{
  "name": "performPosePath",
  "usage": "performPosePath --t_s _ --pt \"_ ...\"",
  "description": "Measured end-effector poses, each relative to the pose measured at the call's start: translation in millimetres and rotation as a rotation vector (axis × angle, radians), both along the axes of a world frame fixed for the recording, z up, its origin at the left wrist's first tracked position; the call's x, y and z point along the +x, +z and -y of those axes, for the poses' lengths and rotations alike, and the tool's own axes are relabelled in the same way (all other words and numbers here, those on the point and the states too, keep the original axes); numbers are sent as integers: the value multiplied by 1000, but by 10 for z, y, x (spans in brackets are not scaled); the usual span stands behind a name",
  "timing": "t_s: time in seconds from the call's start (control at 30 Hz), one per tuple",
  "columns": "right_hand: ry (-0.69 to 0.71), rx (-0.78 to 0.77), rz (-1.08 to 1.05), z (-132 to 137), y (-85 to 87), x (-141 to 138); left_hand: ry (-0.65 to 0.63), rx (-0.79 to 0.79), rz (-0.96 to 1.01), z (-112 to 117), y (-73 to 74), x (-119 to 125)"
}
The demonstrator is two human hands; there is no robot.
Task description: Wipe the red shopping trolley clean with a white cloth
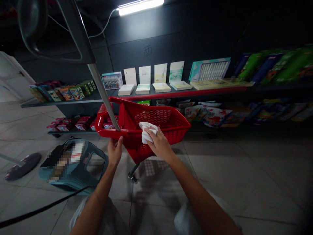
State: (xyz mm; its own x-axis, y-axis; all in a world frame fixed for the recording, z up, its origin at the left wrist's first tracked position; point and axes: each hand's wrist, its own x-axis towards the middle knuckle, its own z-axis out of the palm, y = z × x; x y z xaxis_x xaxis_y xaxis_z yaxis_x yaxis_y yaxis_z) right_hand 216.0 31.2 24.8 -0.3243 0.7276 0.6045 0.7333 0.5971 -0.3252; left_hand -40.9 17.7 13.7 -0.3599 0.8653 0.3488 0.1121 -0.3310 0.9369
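A small red plastic shopping cart (131, 144) stands in front of me, side-on, with a mesh basket and a looped handle at its left end. My left hand (114, 150) grips the lower edge of its near side by the handle, thumb up against the red plastic and the other fingers partly hidden. My right hand (160, 144) presses a bunched white cloth (145, 137) against the near rim of the basket. A grey metal pole (104, 93) crosses in front of the handle end.
A blue-grey plastic stool (91, 178) with things on top, blurred out, stands left of the cart. Behind runs a dark shelf (146, 97) with books, boxes and snack bags. A round pole base (23, 166) sits at far left. A black cable (46, 206) crosses lower left.
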Motion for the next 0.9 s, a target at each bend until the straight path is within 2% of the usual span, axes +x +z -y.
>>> performPosePath --t_s 0.2,0.27,0.33,0.43,0.6,0.67,0.77,0.9 --pt "-326 -157 -9 -268 -166 823 -54 -66 -71 107 -8 -129" --pt "-408 -188 -31 -321 -192 1002 -77 -97 -71 126 -35 -155" --pt "-473 -194 -60 -338 -189 1051 -108 -116 -55 130 -59 -163" --pt "-463 -171 -150 -322 -150 903 -108 -116 -47 116 -78 -143" --pt "-107 -149 -436 -258 -75 370 -101 -119 -25 78 -99 -92" --pt "-27 -151 -552 -218 -59 159 -101 -116 -24 64 -112 -85" --pt "6 -126 -608 -162 -45 -71 -90 -103 -28 53 -128 -90" --pt "-61 -6 -607 -147 -11 -164 -105 -95 -15 67 -140 -97"
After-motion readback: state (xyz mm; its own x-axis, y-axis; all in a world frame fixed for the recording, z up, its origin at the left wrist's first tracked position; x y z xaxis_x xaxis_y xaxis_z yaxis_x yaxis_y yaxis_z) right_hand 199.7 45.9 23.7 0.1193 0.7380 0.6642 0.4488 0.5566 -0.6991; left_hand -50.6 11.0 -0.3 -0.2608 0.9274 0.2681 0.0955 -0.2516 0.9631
